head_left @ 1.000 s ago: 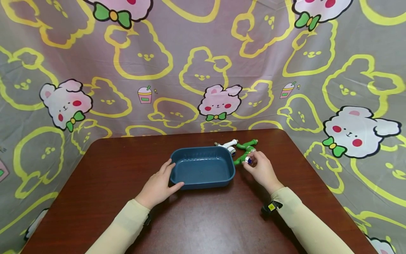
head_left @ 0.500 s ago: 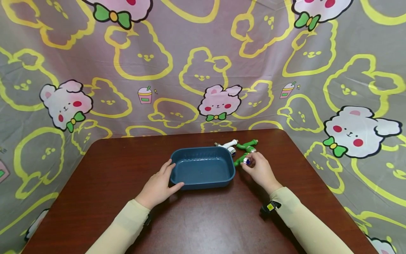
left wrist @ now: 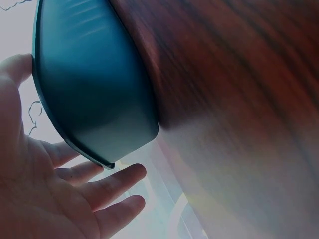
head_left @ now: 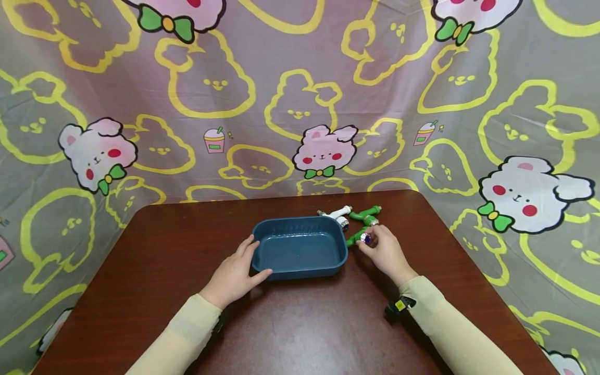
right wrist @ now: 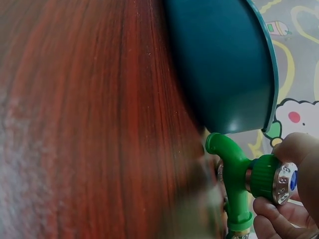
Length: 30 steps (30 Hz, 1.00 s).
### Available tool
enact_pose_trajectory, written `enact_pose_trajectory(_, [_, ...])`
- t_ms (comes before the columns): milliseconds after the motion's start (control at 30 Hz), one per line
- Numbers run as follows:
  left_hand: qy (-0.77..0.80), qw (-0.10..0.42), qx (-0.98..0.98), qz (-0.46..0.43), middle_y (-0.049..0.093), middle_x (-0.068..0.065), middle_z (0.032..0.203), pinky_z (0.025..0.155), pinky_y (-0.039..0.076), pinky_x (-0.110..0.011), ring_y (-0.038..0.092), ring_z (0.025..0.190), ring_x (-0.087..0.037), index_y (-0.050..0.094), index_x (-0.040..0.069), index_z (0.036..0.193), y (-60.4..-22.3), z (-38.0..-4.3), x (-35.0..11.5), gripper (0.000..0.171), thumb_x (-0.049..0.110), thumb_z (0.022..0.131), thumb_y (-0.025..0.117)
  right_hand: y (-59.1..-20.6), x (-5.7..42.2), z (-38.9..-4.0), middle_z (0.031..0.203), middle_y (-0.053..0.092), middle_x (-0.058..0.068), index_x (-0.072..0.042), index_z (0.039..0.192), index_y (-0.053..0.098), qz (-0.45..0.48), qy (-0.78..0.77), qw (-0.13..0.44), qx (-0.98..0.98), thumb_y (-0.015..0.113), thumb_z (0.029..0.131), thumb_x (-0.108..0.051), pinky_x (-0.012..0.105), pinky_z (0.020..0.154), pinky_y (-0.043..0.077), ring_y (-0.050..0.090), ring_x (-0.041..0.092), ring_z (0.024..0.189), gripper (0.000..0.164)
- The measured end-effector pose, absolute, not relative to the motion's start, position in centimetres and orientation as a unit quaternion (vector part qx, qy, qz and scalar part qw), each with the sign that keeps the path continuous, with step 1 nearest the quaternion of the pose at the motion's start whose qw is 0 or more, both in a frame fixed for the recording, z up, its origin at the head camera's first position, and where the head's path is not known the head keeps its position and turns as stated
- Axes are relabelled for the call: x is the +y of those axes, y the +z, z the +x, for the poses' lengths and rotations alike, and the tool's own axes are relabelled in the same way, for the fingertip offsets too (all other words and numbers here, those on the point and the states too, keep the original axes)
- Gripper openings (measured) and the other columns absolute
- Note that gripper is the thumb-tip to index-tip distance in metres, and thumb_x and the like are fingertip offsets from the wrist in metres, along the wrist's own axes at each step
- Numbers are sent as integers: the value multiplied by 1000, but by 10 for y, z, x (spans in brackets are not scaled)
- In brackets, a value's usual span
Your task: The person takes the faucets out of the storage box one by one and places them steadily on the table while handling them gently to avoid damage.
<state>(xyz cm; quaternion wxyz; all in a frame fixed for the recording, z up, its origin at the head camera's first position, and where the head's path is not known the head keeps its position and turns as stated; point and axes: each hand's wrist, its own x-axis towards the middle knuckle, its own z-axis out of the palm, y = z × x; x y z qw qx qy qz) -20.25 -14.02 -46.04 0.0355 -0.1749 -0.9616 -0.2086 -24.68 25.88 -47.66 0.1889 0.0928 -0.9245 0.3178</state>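
Note:
A dark blue rectangular basin [head_left: 300, 255] sits on the table. My left hand [head_left: 232, 276] rests at its left end, fingers and thumb spread along the rim; in the left wrist view the fingers are nearly straight against the basin wall [left wrist: 94, 89]. My right hand [head_left: 388, 255] pinches the knob of a green faucet [right wrist: 236, 184] between thumb and fingers. That faucet lies just right of the basin, its spout pointing toward the basin wall. The knob has a silver cap with a blue centre. Behind it lie a second green faucet [head_left: 364, 214] and a white faucet [head_left: 337, 213].
The brown wooden table [head_left: 300, 323] ends at a back edge close behind the faucets. A patterned cloth [head_left: 262, 94] with cartoon animals hangs around the back and sides.
My right hand has shifted very slightly left and toward me, the green faucet's knob moving with it. The left hand and basin stay where they were.

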Motion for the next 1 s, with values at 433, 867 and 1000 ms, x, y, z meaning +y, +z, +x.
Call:
enact_pose_trajectory(433, [-210,32,-961,-176,28,-22,167,103,53,-55,64,124,-41,39,1,156,-460,-202,-140,88,56,94,69,-476,260,-247,93,60,11,-2,105,66,74,319,161,-931,82,87,-17,35,72,49,59,23,82,29])
enact_pose_trajectory(867, [-212,33,-961,-176,28,-22,167,101,54,-54,66,120,-40,39,1,156,-461,-202,-141,88,55,94,69,-475,262,-245,97,62,12,-3,105,65,71,312,145,-936,82,88,-20,36,73,52,62,24,82,30])
enact_pose_trajectory(1000, [-214,34,-960,-176,28,-22,167,100,55,-53,67,118,-39,39,2,156,-460,-201,-141,88,56,94,69,-475,262,-245,95,61,11,-4,103,63,70,308,128,-940,82,88,-22,35,72,51,61,22,81,30])
